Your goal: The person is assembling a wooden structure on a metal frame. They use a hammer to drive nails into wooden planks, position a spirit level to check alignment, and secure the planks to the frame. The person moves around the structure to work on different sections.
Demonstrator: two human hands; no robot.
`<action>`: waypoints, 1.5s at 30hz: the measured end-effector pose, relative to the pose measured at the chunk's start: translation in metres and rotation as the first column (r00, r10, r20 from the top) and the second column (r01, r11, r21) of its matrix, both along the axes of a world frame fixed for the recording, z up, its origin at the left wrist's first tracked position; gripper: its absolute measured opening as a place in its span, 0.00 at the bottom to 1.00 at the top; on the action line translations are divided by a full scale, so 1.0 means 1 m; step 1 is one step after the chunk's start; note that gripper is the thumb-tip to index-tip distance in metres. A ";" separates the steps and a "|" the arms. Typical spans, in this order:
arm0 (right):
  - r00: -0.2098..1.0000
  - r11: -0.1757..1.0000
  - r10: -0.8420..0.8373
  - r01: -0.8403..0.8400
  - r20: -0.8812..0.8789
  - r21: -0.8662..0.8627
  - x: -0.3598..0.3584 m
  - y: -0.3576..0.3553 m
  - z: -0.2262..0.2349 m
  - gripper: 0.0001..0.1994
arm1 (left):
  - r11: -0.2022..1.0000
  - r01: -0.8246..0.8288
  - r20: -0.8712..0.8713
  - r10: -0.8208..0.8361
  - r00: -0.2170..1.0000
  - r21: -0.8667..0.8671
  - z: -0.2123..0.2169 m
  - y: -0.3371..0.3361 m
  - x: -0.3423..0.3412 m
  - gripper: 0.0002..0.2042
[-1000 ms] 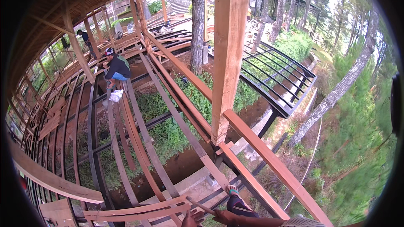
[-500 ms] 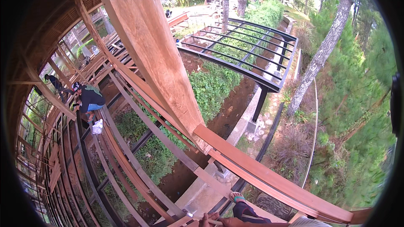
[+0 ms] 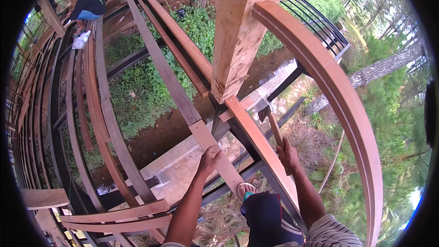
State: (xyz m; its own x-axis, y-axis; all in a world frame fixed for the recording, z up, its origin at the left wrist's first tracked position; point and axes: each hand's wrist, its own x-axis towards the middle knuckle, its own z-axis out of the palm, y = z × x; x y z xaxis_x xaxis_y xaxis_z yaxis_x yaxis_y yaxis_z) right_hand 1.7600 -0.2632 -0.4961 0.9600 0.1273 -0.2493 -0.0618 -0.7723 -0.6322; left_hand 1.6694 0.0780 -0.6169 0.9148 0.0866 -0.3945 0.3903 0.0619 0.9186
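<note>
Here the right hand (image 3: 288, 152) is clenched around the wooden handle of a hammer (image 3: 270, 120), gripping near the handle's end, with the steel head raised beside a sloping beam (image 3: 256, 137). The hammer looks head-heavy and stiff; a grip low on the handle, as now, seems best for swing and control, though smooth wood could slip in a damp palm. The left hand (image 3: 209, 159) presses down on a flat plank (image 3: 201, 132), fingers curled over its edge, grasping it rather than lying loose. The plank looks rigid and fairly heavy, easiest held at its edges. A sandalled foot (image 3: 246, 190) rests between the plank and the beam. Just above, a thick upright post (image 3: 240, 32) meets the beam. All around runs an open frame of reddish timbers high over green plants, bare soil and a concrete channel (image 3: 183, 164). Far off at the upper left, another person (image 3: 87, 4) crouches on the frame.
</note>
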 end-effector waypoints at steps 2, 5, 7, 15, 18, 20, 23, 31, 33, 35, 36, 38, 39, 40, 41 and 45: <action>0.996 1.000 0.013 -0.011 0.089 -0.016 0.039 -0.003 -0.051 0.24 | 0.924 0.061 0.116 -0.113 0.987 0.378 -0.037 0.001 0.040 0.34; 0.988 0.999 0.035 -0.038 0.150 0.014 0.112 0.003 -0.115 0.23 | 0.749 0.054 0.168 -0.218 0.961 0.660 -0.077 -0.004 0.102 0.40; 0.976 0.995 0.102 -0.103 0.192 -0.005 0.162 0.029 -0.138 0.22 | 0.654 0.013 0.177 -0.224 0.959 0.756 -0.094 -0.007 0.137 0.43; 0.961 0.953 0.252 -0.227 0.109 -0.203 0.167 0.029 -0.163 0.25 | 0.419 0.075 0.029 -0.238 0.971 0.905 -0.148 -0.039 0.204 0.40; 0.953 0.935 0.294 -0.271 0.077 -0.228 0.136 0.012 -0.133 0.25 | 0.377 0.096 -0.008 -0.227 0.974 0.921 -0.157 -0.038 0.214 0.34; 0.931 0.926 0.342 -0.311 0.125 -0.215 0.148 0.015 -0.144 0.25 | 0.348 0.064 0.005 -0.194 0.981 0.935 -0.170 -0.027 0.219 0.33; 0.906 0.931 0.344 -0.296 0.245 -0.214 0.202 0.041 -0.155 0.24 | 0.318 0.049 0.023 -0.218 0.976 0.947 -0.165 -0.029 0.223 0.33; 0.784 0.712 0.557 -0.620 -0.273 -0.329 0.306 0.064 -0.066 0.11 | 0.335 0.068 -0.010 -0.173 0.985 0.940 -0.162 -0.028 0.222 0.32; 0.657 0.513 0.730 -0.709 -0.188 -0.484 0.326 0.063 -0.051 0.12 | 0.349 0.105 -0.033 -0.207 0.978 0.931 -0.163 -0.030 0.227 0.33; 0.695 0.472 0.718 -0.523 -0.035 -0.709 0.324 0.075 -0.050 0.15 | 0.361 0.110 -0.038 -0.202 0.979 0.926 -0.160 -0.030 0.228 0.33; 0.685 0.427 0.728 -0.447 0.005 -0.786 0.329 0.077 -0.052 0.16 | 0.369 0.108 -0.032 -0.207 0.978 0.923 -0.159 -0.032 0.231 0.33; 0.746 0.445 0.665 -0.378 0.017 -0.812 0.351 0.083 -0.059 0.20 | 0.380 0.074 0.015 -0.226 0.974 0.922 -0.160 -0.036 0.232 0.33; 0.772 0.454 0.635 -0.349 0.023 -0.820 0.361 0.089 -0.063 0.21 | 0.381 0.061 0.031 -0.232 0.972 0.922 -0.161 -0.035 0.230 0.33; 0.767 0.423 0.642 -0.335 0.017 -0.842 0.370 0.095 -0.065 0.20 | 0.394 0.080 0.020 -0.243 0.970 0.916 -0.161 -0.034 0.230 0.33; 0.763 0.392 0.647 -0.320 0.011 -0.863 0.379 0.099 -0.065 0.18 | 0.407 0.099 0.010 -0.256 0.967 0.908 -0.161 -0.035 0.233 0.33; 0.627 0.291 0.771 -0.192 0.111 -0.937 0.383 0.111 -0.085 0.10 | 0.451 0.093 0.017 -0.234 0.972 0.888 -0.166 -0.032 0.229 0.30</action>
State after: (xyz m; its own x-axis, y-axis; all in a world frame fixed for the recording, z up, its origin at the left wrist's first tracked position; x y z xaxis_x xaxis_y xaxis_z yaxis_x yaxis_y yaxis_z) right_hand 2.1434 -0.1524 -0.5814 0.7660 0.6357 -0.0953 0.5864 -0.6304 0.5086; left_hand 1.8988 0.0463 -0.7825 0.9824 0.1643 -0.0893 0.1870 -0.8547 0.4843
